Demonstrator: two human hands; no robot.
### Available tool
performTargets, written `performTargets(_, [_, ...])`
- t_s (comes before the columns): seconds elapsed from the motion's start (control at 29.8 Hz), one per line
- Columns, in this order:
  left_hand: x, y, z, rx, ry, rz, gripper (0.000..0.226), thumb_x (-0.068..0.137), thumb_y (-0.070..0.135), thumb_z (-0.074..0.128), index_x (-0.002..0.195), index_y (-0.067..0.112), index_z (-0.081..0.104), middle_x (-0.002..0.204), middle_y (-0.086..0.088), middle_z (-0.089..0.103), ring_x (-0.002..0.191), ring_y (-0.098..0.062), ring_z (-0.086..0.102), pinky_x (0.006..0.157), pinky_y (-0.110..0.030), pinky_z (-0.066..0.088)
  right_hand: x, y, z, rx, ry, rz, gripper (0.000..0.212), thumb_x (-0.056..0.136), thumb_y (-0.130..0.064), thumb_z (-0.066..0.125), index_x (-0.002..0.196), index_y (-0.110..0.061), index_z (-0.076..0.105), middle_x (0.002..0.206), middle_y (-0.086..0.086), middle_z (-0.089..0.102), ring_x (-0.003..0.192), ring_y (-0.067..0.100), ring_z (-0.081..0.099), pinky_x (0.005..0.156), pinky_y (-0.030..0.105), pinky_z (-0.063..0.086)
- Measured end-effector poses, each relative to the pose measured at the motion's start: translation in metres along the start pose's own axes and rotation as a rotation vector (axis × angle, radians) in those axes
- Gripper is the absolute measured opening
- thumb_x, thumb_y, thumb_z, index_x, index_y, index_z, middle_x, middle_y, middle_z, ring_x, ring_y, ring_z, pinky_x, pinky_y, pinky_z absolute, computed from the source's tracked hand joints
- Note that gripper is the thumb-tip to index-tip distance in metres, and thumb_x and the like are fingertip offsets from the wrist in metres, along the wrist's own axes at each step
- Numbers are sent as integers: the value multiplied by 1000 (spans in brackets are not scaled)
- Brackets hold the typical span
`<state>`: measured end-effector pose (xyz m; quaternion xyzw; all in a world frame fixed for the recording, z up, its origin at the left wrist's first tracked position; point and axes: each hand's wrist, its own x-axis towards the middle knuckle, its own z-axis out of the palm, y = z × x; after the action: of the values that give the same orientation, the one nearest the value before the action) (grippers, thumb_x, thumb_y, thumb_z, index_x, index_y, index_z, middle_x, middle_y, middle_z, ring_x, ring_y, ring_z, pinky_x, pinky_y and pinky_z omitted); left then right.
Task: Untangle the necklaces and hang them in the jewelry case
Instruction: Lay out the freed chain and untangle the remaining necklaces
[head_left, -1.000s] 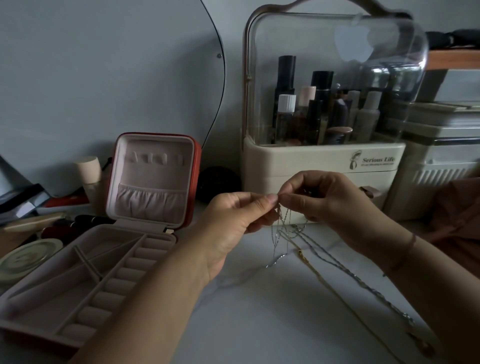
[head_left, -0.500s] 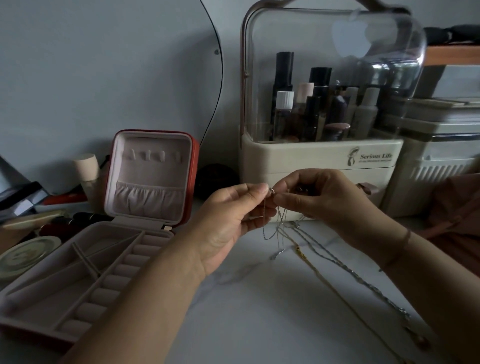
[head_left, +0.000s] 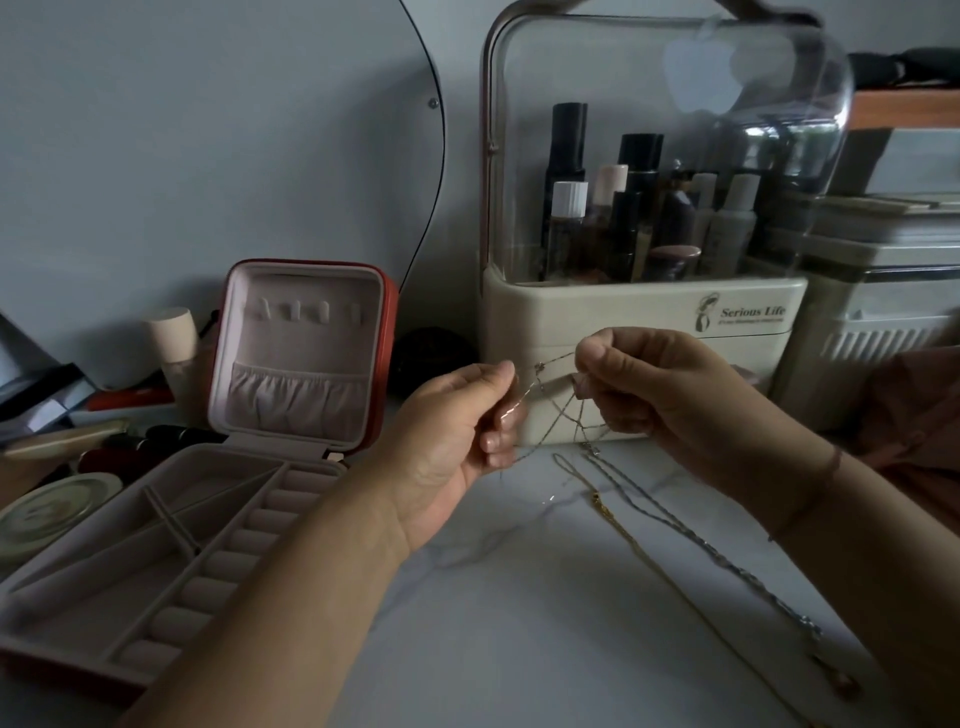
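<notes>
A knot of thin tangled necklaces (head_left: 563, 410) is stretched in the air between my two hands. My left hand (head_left: 462, 421) pinches strands at the knot's left side. On the right side, my right hand (head_left: 660, 389) pinches other strands. From the knot a gold chain (head_left: 639, 545) and a silver twisted chain (head_left: 727, 561) trail down across the white marble table toward the lower right. The red jewelry case (head_left: 306, 364) stands open at the left, its pink lid upright with a row of hooks (head_left: 306, 312) and a gathered pocket; its tray (head_left: 156, 551) holds nothing.
A cream cosmetics organizer (head_left: 639, 322) with a clear dome and bottles stands right behind my hands. White storage boxes (head_left: 883, 291) sit at the right. Tins, lipsticks and a cream bottle (head_left: 171, 338) crowd the far left. A round mirror edge (head_left: 441, 182) leans on the wall.
My hands have drawn apart sideways, spreading the knot into a web of strands. The hanging loops have lifted off the table.
</notes>
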<state>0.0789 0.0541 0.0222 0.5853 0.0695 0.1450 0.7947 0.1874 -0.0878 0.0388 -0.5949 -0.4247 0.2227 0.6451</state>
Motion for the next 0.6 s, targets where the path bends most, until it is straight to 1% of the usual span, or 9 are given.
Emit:
performTargets(0.03, [0, 0, -1, 14, -12, -14, 22, 96, 19, 44, 75, 14, 44, 52, 3, 37, 42, -6, 29, 41, -17, 25, 1, 0, -1, 35, -9, 3, 21, 83, -27, 61, 63, -20, 65, 80, 18, 37, 50, 10, 27, 48, 21, 21])
performTargets(0.1, [-1, 1, -1, 45, -31, -27, 18, 92, 24, 49, 77, 14, 44, 51, 5, 35, 41, -5, 27, 40, -17, 21, 1, 1, -2, 87, -24, 9, 32, 88, -26, 61, 57, -23, 63, 65, 12, 31, 52, 11, 26, 53, 26, 17])
performTargets(0.17, [-3, 1, -1, 74, -44, -14, 18, 82, 29, 57, 75, 14, 49, 49, 6, 34, 41, -4, 26, 39, -16, 20, 1, 0, -4, 139, -35, 4, 31, 87, -25, 56, 56, -23, 60, 57, -1, 30, 51, 9, 26, 52, 26, 16])
performTargets(0.23, [-4, 1, -1, 102, -41, 15, 15, 73, 28, 63, 72, 16, 55, 49, 7, 34, 41, -3, 25, 40, -16, 17, 1, -1, -6, 184, -33, 9, 27, 86, -25, 56, 60, -21, 60, 56, -5, 31, 49, 7, 28, 49, 22, 19])
performTargets(0.3, [-5, 1, 0, 111, -43, 40, 13, 68, 26, 66, 74, 15, 60, 49, 7, 33, 41, -4, 24, 41, -18, 15, 1, 0, -8, 208, -16, 24, 23, 84, -27, 57, 62, -20, 59, 56, -6, 33, 48, 7, 28, 49, 22, 18])
performTargets(0.4, [-5, 1, 0, 110, -53, 50, 13, 67, 22, 66, 75, 13, 66, 48, 5, 32, 40, -4, 23, 42, -19, 13, 1, 2, -10, 274, -16, 27, 18, 82, -29, 60, 68, -17, 60, 59, -4, 31, 49, 8, 28, 49, 22, 18])
performTargets(0.47, [-5, 1, -1, 127, -62, 46, 14, 71, 23, 65, 79, 12, 67, 47, 5, 35, 40, -4, 26, 41, -18, 16, 2, 4, -11, 323, -47, 18, 18, 83, -28, 59, 68, -18, 61, 62, -3, 29, 49, 7, 28, 50, 22, 17])
performTargets(0.54, [-5, 0, -2, 251, -44, 68, 18, 81, 26, 61, 87, 11, 68, 46, 5, 39, 43, -5, 32, 43, -15, 26, 2, 4, -12, 352, -102, -1, 20, 83, -29, 60, 66, -20, 61, 62, -4, 30, 48, 5, 29, 49, 21, 18])
performTargets(0.6, [-5, -2, -2, 438, -3, 122, 21, 89, 30, 57, 88, 14, 71, 46, 5, 43, 49, -6, 38, 56, -16, 36, 4, 4, -14, 389, -146, -26, 19, 80, -31, 67, 67, -19, 61, 62, -5, 30, 48, 5, 29, 46, 17, 24])
